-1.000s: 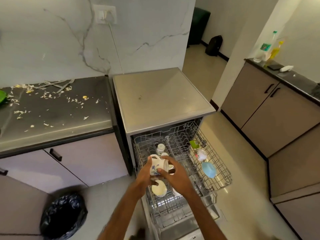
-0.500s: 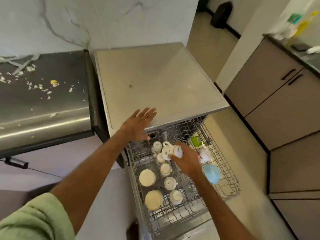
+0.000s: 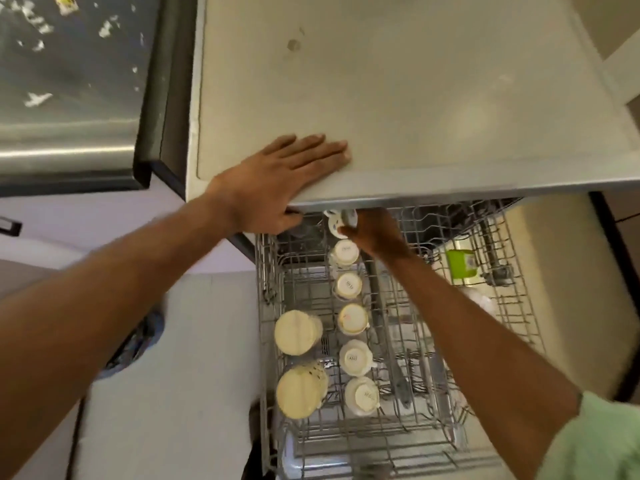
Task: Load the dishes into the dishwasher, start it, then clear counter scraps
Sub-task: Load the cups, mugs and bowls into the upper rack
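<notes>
The dishwasher (image 3: 433, 98) is standing open, its rack (image 3: 512, 317) drawn out, carrying upturned cups (image 3: 349, 285). The left hand (image 3: 277, 181) is lying flat on its top, grip wide; the right hand (image 3: 377, 233) is holding a patterned cup (image 3: 341, 221) in its grip at the rack's back.

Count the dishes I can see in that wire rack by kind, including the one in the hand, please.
Small upturned cups: 5
Large upturned cream vessels: 2
Patterned cup in right hand: 1
Green container: 1
Total: 9, excluding a blurred pale item at right.
</notes>
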{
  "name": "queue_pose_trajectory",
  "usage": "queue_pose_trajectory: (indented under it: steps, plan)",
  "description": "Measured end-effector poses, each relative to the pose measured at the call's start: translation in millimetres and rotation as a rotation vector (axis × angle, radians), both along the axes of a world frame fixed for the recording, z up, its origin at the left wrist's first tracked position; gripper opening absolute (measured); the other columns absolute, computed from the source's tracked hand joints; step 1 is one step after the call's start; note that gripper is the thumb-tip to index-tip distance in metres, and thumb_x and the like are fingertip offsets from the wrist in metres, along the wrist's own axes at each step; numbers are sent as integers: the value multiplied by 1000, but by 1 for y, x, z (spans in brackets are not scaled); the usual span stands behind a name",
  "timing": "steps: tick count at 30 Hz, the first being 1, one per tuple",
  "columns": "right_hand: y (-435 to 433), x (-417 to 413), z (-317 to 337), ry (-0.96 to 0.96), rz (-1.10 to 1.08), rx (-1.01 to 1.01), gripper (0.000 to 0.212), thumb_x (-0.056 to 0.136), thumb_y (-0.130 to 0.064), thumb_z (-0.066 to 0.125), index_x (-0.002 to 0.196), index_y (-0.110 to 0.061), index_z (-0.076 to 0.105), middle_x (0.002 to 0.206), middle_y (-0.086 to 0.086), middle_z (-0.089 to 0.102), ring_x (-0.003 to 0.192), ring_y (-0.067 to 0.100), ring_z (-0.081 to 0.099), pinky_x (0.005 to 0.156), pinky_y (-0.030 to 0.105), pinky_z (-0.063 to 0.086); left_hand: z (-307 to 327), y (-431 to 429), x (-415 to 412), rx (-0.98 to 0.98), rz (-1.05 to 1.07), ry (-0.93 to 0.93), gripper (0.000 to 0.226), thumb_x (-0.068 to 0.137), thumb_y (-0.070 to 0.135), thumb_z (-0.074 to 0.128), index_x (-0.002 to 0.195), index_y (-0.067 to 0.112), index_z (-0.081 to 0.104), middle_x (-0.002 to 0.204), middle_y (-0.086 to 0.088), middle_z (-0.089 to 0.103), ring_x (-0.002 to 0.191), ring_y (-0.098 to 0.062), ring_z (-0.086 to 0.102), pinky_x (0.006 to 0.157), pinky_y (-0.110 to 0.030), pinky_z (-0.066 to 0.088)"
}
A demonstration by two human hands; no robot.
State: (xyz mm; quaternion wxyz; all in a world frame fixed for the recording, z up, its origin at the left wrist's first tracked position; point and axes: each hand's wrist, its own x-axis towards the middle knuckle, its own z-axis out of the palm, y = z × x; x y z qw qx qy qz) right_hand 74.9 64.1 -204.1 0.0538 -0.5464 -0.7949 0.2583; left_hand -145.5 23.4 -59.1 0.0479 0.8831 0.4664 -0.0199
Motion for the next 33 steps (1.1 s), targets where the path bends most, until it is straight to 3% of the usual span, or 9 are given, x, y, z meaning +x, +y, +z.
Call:
queue_pose_trajectory:
  steps: [4, 9, 16, 20, 33]
  plan:
    - [16, -7, -25, -8, 50, 13, 82, 76, -32, 83, 142, -4, 43, 142, 20, 51, 129, 38, 49, 104, 43, 44, 1, -1, 0, -4, 15, -8, 105, 81, 41, 68, 158, 30, -2, 166, 9, -4, 152, -13, -6, 124, -38, -2]
    - [18, -13, -45, -114, 137, 25, 66, 79, -27, 81, 134, -8, 50, 135, 18, 55, 124, 39, 52, 98, 44, 44, 1, -3, 1, 3, 24, -15, 104, 81, 39, 67, 159, 29, -1, 166, 8, -1, 153, -13, -4, 125, -40, 1]
    - [22, -25, -60, -212, 166, 22, 75, 77, -21, 81, 143, -15, 44, 146, 16, 48, 131, 42, 45, 102, 52, 47, 2, -4, 3, 24, 31, -7, 104, 81, 36, 69, 159, 28, 1, 166, 7, 0, 153, -14, -3, 125, -40, 3]
    - [26, -29, -67, -274, 190, 33, 66, 78, -27, 80, 137, -15, 52, 140, 15, 54, 127, 40, 50, 101, 49, 47, 2, -5, 3, 33, 31, -5, 104, 81, 35, 69, 159, 27, 1, 166, 7, 0, 153, -14, -3, 125, -40, 2]
    - [20, -26, -74, -215, 143, -24, 59, 86, -31, 73, 136, -11, 50, 134, 17, 56, 125, 38, 50, 103, 47, 44, 1, -5, 4, 45, 35, 10, 105, 81, 37, 69, 159, 26, 1, 167, 6, 0, 153, -15, -2, 125, -41, 4]
